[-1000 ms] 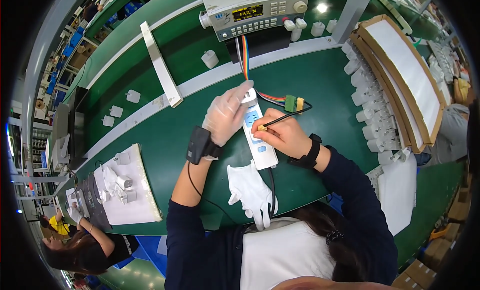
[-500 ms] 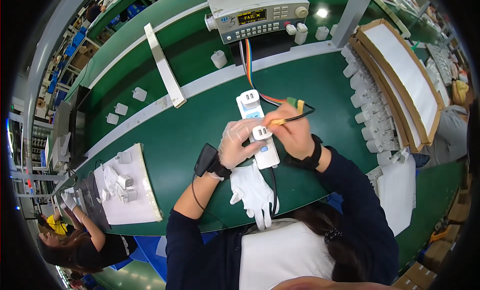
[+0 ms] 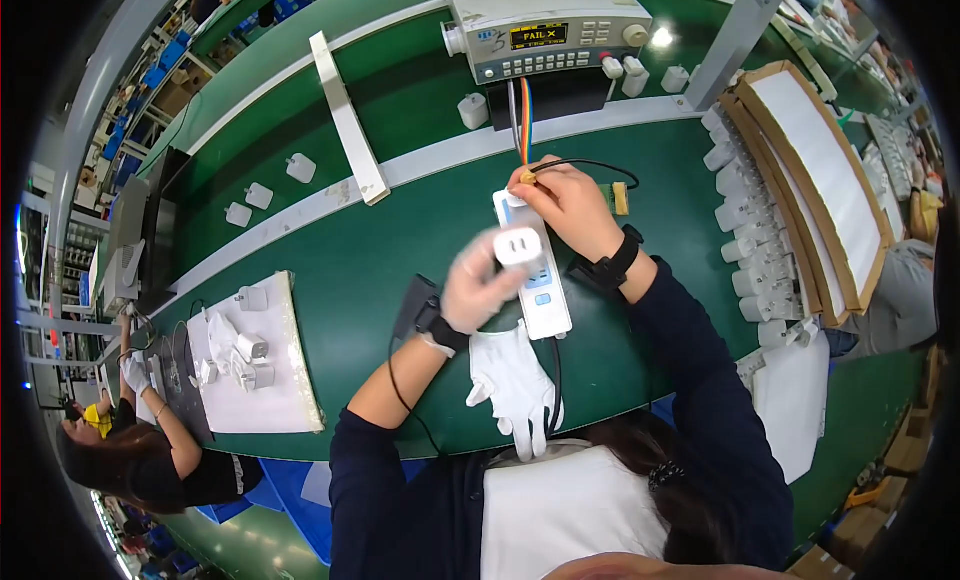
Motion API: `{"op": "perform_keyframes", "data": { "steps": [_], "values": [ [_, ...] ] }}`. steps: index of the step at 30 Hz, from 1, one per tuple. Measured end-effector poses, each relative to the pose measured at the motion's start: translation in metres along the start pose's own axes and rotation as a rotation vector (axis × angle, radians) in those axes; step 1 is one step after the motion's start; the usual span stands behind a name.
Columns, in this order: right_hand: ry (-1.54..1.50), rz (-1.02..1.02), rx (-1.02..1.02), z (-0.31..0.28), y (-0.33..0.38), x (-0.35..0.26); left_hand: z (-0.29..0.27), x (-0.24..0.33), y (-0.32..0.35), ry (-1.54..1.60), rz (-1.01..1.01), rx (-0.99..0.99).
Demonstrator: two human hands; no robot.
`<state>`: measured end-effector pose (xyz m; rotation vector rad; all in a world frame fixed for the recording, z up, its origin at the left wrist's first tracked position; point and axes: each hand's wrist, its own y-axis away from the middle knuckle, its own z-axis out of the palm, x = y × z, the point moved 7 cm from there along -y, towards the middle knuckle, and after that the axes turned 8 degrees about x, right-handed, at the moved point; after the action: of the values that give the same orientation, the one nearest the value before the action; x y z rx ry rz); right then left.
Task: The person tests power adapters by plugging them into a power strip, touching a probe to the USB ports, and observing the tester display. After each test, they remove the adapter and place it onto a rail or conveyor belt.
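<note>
While the white power strip (image 3: 535,280) lies lengthwise on the green bench (image 3: 420,230), the person's left hand (image 3: 480,285), in a thin pale glove, pinches a small white plug adapter (image 3: 521,248) just above the strip's near half; the hand is blurred, so I cannot tell whether the adapter touches the strip. Over the strip's far end the bare right hand (image 3: 567,205) is curled, its fingertips pressed together on a thin yellow-tipped probe (image 3: 527,178) with a black lead running off to the right. A dark band sits on each wrist. Behind the strip stands a grey test meter (image 3: 545,25) with a lit orange display, and a rainbow ribbon cable (image 3: 524,105) drops from it toward the strip. On the near side of the strip lies a loose white cloth glove (image 3: 515,385). Well to the strip's left is a white tray (image 3: 265,380) with a few adapters, and beyond it another person's arm (image 3: 165,420). To the strip's right, rows of white adapters (image 3: 750,220) line up beside cardboard trays (image 3: 815,170).
</note>
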<state>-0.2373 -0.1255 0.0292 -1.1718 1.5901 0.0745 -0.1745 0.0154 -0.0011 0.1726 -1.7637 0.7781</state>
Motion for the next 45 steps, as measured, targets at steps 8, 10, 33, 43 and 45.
{"op": "perform_keyframes", "data": {
  "steps": [8,10,33,43,45],
  "values": [
    [0.036,0.007,-0.015,0.004,0.001,0.008,-0.090,-0.007,-0.060,-1.013,-0.160,-0.186],
    [0.033,0.023,-0.002,0.001,0.003,0.005,-0.092,-0.025,-0.059,-1.182,-0.085,-0.416],
    [0.244,0.081,-0.071,-0.039,0.035,-0.030,-0.146,-0.003,-0.034,-0.301,-0.208,0.275],
    [1.034,-0.142,0.159,-0.125,-0.059,0.012,-0.125,-0.025,0.066,-0.091,-0.310,0.273],
    [1.046,-0.151,0.160,-0.121,-0.067,0.018,-0.124,-0.028,0.069,-0.084,-0.332,0.283]
  ]
}}
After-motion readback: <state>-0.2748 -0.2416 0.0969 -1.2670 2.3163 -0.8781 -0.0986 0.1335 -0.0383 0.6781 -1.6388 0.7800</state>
